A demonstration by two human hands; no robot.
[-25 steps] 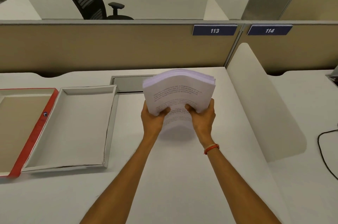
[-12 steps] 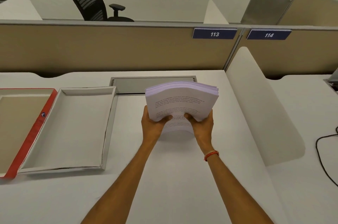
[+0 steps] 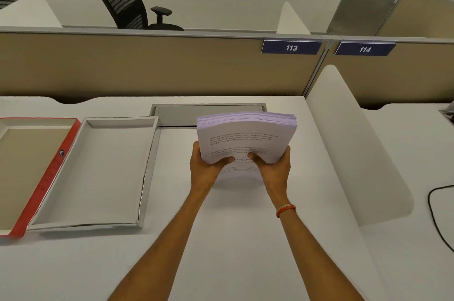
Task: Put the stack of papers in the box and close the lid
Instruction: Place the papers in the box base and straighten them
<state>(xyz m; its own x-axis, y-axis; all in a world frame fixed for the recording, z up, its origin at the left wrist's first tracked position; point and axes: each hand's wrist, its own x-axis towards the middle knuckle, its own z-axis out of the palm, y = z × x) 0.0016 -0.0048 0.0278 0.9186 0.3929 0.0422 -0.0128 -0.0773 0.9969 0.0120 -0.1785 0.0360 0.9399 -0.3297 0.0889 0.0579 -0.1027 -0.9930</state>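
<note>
A thick stack of printed white papers [image 3: 247,136] is held above the desk, tilted up with its near edge bowed downward. My left hand [image 3: 205,169] grips its near left corner and my right hand [image 3: 276,169] its near right corner, thumbs on top. The open white box [image 3: 147,170] lies flat to the left of my hands, with nothing in it. Its red-edged lid [image 3: 52,173] lies beside it at the far left, inside facing up.
A grey cable hatch [image 3: 208,114] is set into the white desk [image 3: 233,239] behind the papers. A white curved divider [image 3: 356,148] stands on the right, a black cable [image 3: 439,222] beyond it. A tan partition [image 3: 147,67] closes the back.
The stack has come down slightly toward the desk, still in both hands. The view has tilted a little; box and lid have not moved.
</note>
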